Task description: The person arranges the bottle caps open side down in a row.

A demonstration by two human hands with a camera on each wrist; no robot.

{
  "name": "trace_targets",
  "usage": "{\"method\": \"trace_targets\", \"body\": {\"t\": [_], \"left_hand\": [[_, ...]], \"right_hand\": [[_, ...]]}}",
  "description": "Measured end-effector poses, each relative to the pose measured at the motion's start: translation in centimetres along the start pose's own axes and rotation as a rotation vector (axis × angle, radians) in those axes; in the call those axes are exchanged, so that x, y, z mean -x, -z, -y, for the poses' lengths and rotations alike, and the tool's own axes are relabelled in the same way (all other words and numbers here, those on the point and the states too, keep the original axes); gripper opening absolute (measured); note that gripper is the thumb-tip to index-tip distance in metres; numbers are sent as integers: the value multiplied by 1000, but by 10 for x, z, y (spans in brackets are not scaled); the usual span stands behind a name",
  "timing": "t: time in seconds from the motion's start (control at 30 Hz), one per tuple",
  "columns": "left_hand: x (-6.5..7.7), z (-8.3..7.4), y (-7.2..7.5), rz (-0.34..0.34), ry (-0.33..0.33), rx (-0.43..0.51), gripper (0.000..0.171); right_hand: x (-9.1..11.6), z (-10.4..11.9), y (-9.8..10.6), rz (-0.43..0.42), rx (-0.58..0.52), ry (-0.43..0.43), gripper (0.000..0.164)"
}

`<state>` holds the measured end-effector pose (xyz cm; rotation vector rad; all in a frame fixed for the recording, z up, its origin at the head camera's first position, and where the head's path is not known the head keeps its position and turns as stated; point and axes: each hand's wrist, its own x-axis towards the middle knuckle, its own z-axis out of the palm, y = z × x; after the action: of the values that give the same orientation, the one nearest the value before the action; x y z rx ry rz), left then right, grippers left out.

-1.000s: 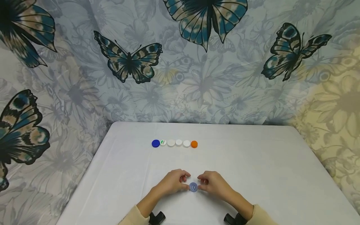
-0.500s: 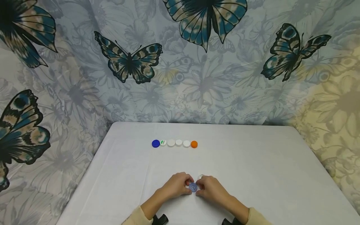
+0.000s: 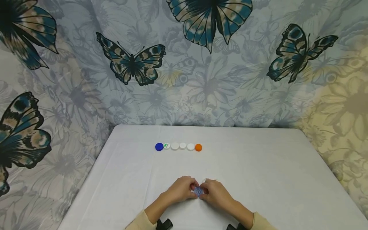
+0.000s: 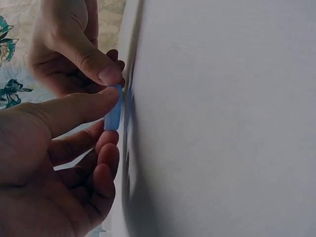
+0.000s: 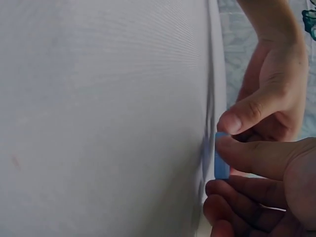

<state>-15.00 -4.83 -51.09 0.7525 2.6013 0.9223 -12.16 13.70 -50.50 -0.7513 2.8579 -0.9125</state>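
A translucent blue bottle cap (image 3: 198,191) with concentric rings on its face is between my two hands near the front of the table. My left hand (image 3: 181,189) pinches its left side with thumb and fingers. On the other side, my right hand (image 3: 216,192) pinches it too. In the left wrist view the blue cap (image 4: 112,114) appears edge-on, both thumbs on its near rim. The right wrist view shows the cap (image 5: 221,160) just over the white cloth, the fingers hiding part of it. A small white piece (image 3: 205,180) peeks out behind my right hand.
Farther back lies a row of caps: a dark blue cap (image 3: 159,147) at the left end, a white cap with a green mark (image 3: 166,146), several plain white ones, and an orange cap (image 3: 198,147) at the right. A white cloth covers the table (image 3: 258,166).
Both hands have closed in on the blue cap, their fingertips now gripping its sides. The cap has shifted slightly. A white piece shows behind the right hand. The row of caps is unchanged.
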Motion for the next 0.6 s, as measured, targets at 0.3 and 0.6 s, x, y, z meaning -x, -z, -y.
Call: {"method": "trace_targets", "body": {"t": [0.3, 0.6], "left_hand": [[-6, 0, 13, -76, -11, 57, 29], [-14, -2, 25, -168, -29, 108, 31]], "right_hand": [[-10, -9, 12, -58, -190, 17, 18], [-23, -13, 23, -123, -253, 11, 21]]}}
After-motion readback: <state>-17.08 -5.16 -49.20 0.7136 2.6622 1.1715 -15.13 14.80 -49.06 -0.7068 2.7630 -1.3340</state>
